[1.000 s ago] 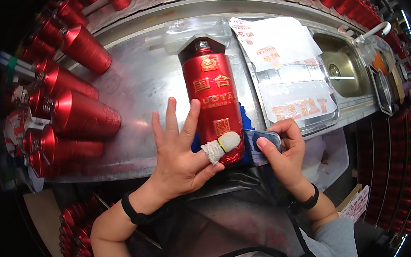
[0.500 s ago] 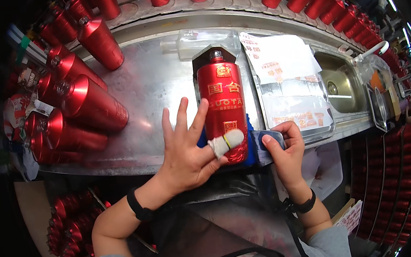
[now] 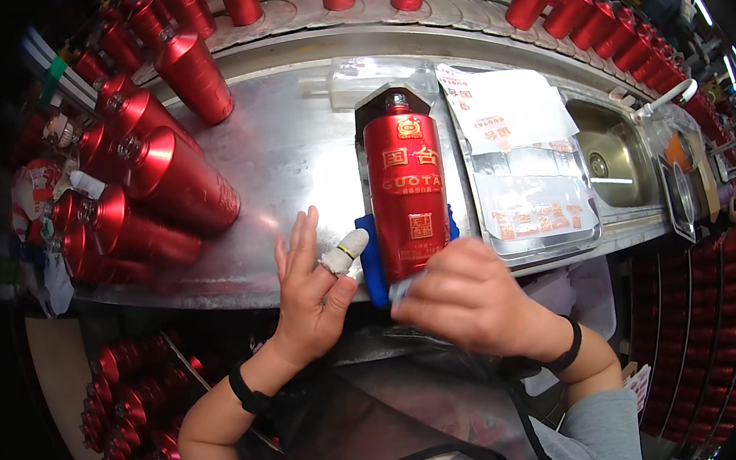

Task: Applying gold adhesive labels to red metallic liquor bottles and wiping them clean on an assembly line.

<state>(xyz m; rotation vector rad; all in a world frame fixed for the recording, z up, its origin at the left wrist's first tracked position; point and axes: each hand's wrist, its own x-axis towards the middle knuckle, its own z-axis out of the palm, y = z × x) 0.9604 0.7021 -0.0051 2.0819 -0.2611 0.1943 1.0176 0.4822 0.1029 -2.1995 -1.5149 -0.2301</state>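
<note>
A shiny red bottle (image 3: 404, 162) with gold markings lies on its back in a dark cradle (image 3: 380, 104), its neck pointing away from me. Blue padding (image 3: 372, 260) shows along both sides of its lower part. My right hand (image 3: 469, 300), smeared by motion, is closed at the bottle's near end, over its base. A flat grey-blue piece (image 3: 400, 291) pokes out from its fingertips, mostly hidden. My left hand (image 3: 309, 299) is apart from the bottle, to its left, holding nothing, fingers stretched out. A white cover (image 3: 350, 247) with a yellow band wraps its index finger.
Several red bottles (image 3: 178, 180) stand at the left of the metal bench (image 3: 267, 151). A clear bottle (image 3: 373, 78) lies behind the cradle. To the right are a tray (image 3: 551, 246) with printed transfer sheets (image 3: 506, 115) and a sink (image 3: 604, 155). More bottles ride a conveyor (image 3: 300, 19).
My right hand has swung left with the flat piece onto the bottle's near end. The left hand has drawn back to the left, off the bottle. The view has shifted slightly.
</note>
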